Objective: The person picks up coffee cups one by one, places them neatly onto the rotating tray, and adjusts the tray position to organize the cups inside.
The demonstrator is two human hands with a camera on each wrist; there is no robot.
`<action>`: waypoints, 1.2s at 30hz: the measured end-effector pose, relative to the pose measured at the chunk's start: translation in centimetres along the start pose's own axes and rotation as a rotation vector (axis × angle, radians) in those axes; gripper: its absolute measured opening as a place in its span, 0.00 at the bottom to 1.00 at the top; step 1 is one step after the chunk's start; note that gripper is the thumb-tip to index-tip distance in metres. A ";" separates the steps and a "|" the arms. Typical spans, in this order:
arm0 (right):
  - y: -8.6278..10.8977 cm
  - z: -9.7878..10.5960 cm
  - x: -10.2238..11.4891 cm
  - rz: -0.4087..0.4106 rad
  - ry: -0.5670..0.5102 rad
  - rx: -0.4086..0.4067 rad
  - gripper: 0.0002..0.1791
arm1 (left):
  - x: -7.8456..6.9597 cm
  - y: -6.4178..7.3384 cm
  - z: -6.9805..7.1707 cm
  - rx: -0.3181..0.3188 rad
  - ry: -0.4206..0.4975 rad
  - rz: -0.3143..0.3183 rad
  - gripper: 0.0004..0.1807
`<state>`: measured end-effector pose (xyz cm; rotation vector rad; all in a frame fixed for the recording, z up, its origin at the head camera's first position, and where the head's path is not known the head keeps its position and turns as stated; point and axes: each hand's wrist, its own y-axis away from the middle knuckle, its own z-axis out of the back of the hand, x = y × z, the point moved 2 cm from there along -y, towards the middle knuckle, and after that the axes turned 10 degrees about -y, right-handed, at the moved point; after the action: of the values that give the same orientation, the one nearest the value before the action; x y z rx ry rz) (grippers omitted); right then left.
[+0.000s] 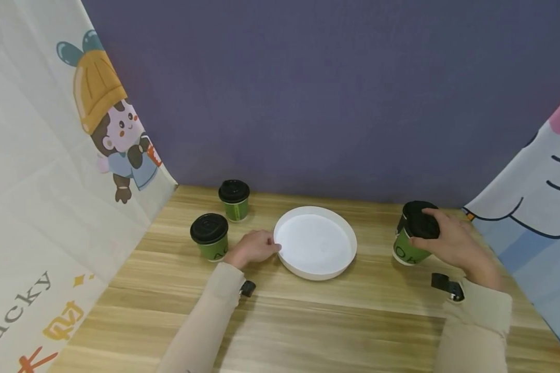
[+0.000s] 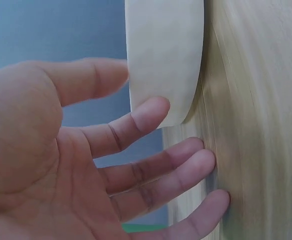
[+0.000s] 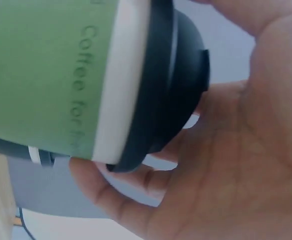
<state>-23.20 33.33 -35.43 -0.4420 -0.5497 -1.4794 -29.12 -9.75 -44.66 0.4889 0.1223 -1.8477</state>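
A round white tray with a low wall lies on the wooden table. My left hand pinches its left rim, with the thumb at the edge and the index fingertip on the outer wall; the other fingers spread below. My right hand grips a green paper coffee cup from its right side, around the black lid. Part of the thumb is out of frame in the right wrist view. A second black-lidded cup stands close behind, mostly hidden.
Two more green cups with black lids stand left of the tray, a nearer one beside my left hand and a farther one. A dark blue panel closes off the table's back; printed white cloths hang at both sides.
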 end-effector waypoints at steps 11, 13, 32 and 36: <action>-0.8 -0.9 2.2 0.079 -0.067 -0.106 0.57 | -0.1 0.2 0.4 0.027 -0.013 -0.028 0.18; -0.9 -1.2 2.7 0.083 -0.084 -0.126 0.58 | -0.1 0.3 0.5 0.033 -0.015 -0.020 0.18; -1.7 -4.1 6.2 0.189 -0.194 -0.252 0.52 | 0.1 0.2 0.1 0.048 0.014 -0.034 0.18; -2.0 -4.9 6.9 0.219 -0.200 -0.261 0.51 | 0.1 0.2 0.1 0.046 0.013 -0.045 0.18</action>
<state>-24.77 24.81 -35.35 -0.8365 -0.4498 -1.3065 -29.03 -9.93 -44.58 0.5342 0.1012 -1.8951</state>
